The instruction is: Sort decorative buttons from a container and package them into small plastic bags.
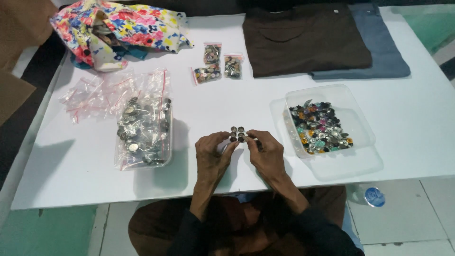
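While both hands' fingers (226, 142) pinch a small clear bag of buttons (238, 134), three filled red-edged bags (217, 64) beyond

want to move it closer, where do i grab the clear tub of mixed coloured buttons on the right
Probably best to take the clear tub by its two long side rims, coming from above. It sits open and upright on the white table, lid under it, so a level lift keeps the loose buttons in.
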